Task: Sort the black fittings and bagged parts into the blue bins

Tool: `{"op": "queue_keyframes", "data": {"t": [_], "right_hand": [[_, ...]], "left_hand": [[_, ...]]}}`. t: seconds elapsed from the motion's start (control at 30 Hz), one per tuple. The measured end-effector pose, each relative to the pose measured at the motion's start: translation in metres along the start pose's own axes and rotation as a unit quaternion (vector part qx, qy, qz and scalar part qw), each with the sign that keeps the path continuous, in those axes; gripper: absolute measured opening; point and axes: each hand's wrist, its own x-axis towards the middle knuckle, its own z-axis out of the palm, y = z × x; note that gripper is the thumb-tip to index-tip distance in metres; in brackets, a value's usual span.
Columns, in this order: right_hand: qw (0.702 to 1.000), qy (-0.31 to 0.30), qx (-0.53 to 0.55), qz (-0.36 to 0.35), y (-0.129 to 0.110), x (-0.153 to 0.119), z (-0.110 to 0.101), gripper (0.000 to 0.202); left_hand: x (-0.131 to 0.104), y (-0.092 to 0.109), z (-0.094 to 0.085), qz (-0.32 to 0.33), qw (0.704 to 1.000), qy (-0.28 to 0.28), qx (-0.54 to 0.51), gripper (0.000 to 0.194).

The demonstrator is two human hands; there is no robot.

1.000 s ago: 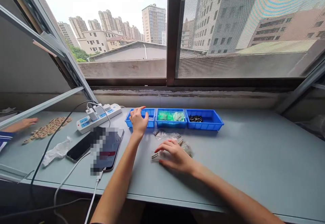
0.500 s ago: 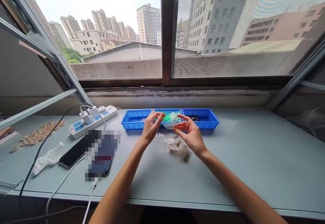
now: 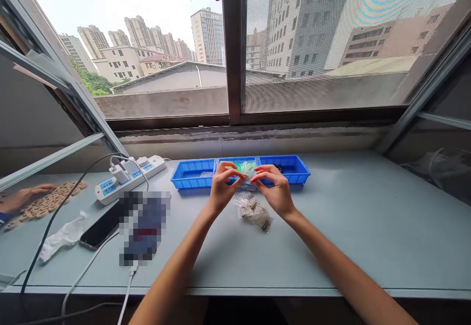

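My left hand [image 3: 223, 186] is closed in a pinch in front of the blue trays, with something small and dark at its fingertips that I cannot make out. Facing it, my right hand [image 3: 275, 187] pinches the edge of a small clear plastic bag [image 3: 250, 186], which hangs between the two hands. The fingertips of both hands are close together. Just below them on the table lie several clear bags with small brown pieces [image 3: 253, 210] inside.
Behind the hands stands a row of blue trays [image 3: 191, 182], with green packets [image 3: 246, 166] in the middle one. Leftward are a power strip [image 3: 130, 180], phones [image 3: 99, 229], cables, crumpled tissue [image 3: 64, 236] and wooden pieces [image 3: 49, 200], touched by another person's hand [image 3: 27, 197].
My left hand has moved in toward my right, and its fingers have closed to a pinch beside the bag. Another person's hand has appeared at the far left over the wooden pieces.
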Motion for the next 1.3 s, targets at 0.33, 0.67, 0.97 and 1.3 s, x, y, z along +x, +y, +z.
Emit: {"op": "queue_keyframes", "data": {"t": [0.33, 0.67, 0.97, 1.3], "right_hand": [[0.996, 0.012, 0.012, 0.085, -0.004, -0.001, 0.003, 0.019], [0.971, -0.01, 0.13, 0.203, -0.005, -0.004, 0.009, 0.034], [0.961, -0.012, 0.152, 0.232, -0.007, -0.004, 0.009, 0.036], [0.96, -0.028, 0.145, 0.236, -0.005, -0.006, 0.011, 0.034]], "left_hand": [[0.0, 0.0, 0.002, -0.035, 0.999, 0.017, -0.027, 0.023], [0.007, -0.006, -0.013, -0.159, 0.975, -0.138, -0.069, 0.033], [0.016, -0.03, -0.048, -0.261, 0.92, 0.158, 0.245, 0.026], [0.01, -0.033, -0.056, -0.332, 0.867, 0.057, 0.368, 0.026]]}}
